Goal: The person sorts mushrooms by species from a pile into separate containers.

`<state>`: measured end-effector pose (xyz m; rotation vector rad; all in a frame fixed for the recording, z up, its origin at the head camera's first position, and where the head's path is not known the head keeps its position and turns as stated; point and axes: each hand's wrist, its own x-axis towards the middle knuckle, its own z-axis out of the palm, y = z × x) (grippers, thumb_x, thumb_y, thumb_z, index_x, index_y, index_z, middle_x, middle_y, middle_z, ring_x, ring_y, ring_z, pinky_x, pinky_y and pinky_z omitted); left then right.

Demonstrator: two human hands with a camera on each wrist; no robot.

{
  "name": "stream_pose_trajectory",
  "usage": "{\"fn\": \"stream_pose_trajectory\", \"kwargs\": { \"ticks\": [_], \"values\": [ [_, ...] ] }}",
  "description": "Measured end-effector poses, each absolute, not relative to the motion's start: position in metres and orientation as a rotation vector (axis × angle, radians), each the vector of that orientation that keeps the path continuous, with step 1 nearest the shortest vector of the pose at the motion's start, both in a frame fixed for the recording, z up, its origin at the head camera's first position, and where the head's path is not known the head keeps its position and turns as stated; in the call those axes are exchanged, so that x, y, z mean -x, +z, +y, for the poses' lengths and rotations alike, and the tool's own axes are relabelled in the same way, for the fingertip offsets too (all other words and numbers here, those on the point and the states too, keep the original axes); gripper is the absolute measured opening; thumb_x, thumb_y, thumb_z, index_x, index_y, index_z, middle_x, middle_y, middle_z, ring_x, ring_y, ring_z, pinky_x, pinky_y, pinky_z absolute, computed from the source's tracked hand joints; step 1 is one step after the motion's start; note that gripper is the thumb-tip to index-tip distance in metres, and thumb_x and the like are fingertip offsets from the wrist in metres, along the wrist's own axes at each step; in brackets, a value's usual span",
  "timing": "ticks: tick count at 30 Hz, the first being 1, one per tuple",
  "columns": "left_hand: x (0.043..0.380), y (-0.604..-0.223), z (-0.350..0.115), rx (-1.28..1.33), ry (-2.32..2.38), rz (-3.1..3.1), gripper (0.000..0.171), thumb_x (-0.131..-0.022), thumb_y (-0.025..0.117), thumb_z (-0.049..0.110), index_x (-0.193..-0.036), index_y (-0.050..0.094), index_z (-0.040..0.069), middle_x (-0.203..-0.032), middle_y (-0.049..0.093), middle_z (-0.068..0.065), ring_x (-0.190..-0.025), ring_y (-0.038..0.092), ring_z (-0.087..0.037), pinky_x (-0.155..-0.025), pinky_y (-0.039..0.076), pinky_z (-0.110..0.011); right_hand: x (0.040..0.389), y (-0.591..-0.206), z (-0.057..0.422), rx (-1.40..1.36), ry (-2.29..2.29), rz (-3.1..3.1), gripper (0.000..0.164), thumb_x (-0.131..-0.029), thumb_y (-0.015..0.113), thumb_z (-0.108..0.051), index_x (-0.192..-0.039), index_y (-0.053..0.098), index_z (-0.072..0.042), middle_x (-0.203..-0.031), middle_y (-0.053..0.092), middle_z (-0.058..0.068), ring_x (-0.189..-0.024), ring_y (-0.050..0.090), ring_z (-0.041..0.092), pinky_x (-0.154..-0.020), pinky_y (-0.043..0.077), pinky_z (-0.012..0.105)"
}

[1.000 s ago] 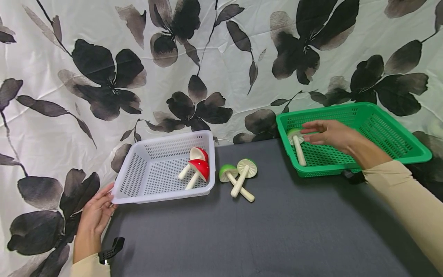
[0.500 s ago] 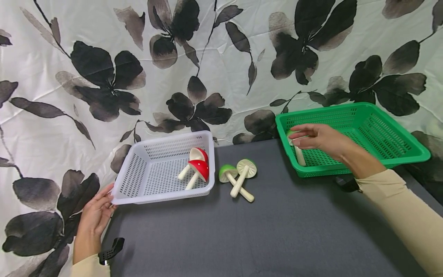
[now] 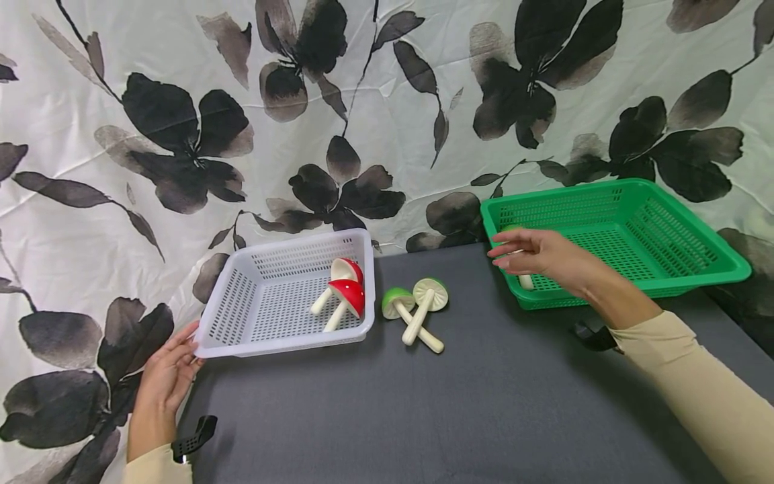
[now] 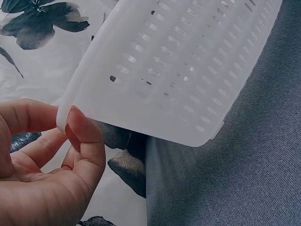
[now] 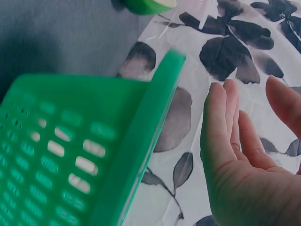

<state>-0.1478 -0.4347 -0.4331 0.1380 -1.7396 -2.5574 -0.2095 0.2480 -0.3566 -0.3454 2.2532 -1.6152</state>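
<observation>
In the head view my left hand point(image 3: 166, 376) is at the near left corner of a white plastic basket point(image 3: 284, 345); the left wrist view shows thumb and finger pinching its rim point(image 4: 63, 117). Two toy mushrooms with red caps point(image 3: 349, 294) lie at the basket's right side. My right hand point(image 3: 544, 259) hovers over the left edge of a green plastic basket point(image 3: 713, 252), fingers extended and holding nothing. It partly hides a green-capped toy mushroom point(image 3: 525, 282) inside that basket. In the right wrist view the fingers point(image 5: 217, 122) are apart from the green rim.
Two more green-capped mushrooms point(image 3: 431, 294) lie crossed on the dark grey cloth point(image 3: 387, 417) between the baskets. Behind stands a white fabric sheet point(image 3: 435, 40) with black and grey flowers, close to both baskets' backs.
My right hand has moved left and a little toward me, from inside the green basket to above its left rim. My left hand stays at the white basket's corner.
</observation>
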Motion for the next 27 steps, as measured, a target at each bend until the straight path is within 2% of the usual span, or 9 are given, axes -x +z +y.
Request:
{"fn": "stream_pose_trajectory", "kwargs": {
  "ticks": [7, 13, 18, 27],
  "values": [
    [0.148, -0.434, -0.435, -0.143, -2.559, -1.736, 0.041, -0.103, 0.045, -0.009, -0.137, 0.063, 0.005, -0.116, 0.073, -0.002, -0.100, 0.071, -0.015, -0.075, 0.054, -0.028, 0.203, -0.361, 0.237, 0.386, -1.668, 2.197, 0.062, -0.099, 0.067, -0.015, -0.153, 0.038, -0.004, -0.147, 0.050, 0.023, -0.118, 0.065, 0.009, -0.099, 0.052, 0.034],
    [0.147, -0.434, -0.435, -0.156, -2.540, -1.752, 0.042, -0.103, 0.046, -0.008, -0.140, 0.060, 0.004, -0.116, 0.073, -0.001, -0.101, 0.071, -0.015, -0.076, 0.054, -0.029, 0.199, -0.365, 0.228, 0.352, -1.670, 2.185, 0.061, -0.099, 0.068, -0.017, -0.151, 0.040, -0.004, -0.144, 0.053, 0.024, -0.116, 0.066, 0.010, -0.096, 0.053, 0.034],
    [0.147, -0.434, -0.435, -0.157, -2.539, -1.749, 0.041, -0.103, 0.046, -0.008, -0.139, 0.061, 0.004, -0.115, 0.073, -0.001, -0.101, 0.071, -0.015, -0.076, 0.054, -0.029, 0.195, -0.371, 0.219, 0.364, -1.674, 2.167, 0.061, -0.098, 0.069, -0.019, -0.151, 0.042, -0.005, -0.142, 0.056, 0.021, -0.119, 0.065, 0.017, -0.098, 0.052, 0.036],
    [0.147, -0.437, -0.436, -0.096, -2.568, -1.731, 0.042, -0.103, 0.042, -0.011, -0.135, 0.064, 0.004, -0.116, 0.074, -0.004, -0.100, 0.072, -0.016, -0.075, 0.054, -0.029, 0.193, -0.384, 0.204, 0.408, -1.718, 2.070, 0.058, -0.098, 0.066, -0.013, -0.151, 0.042, -0.005, -0.143, 0.053, 0.026, -0.129, 0.059, 0.033, -0.104, 0.048, 0.045]
  ]
}}
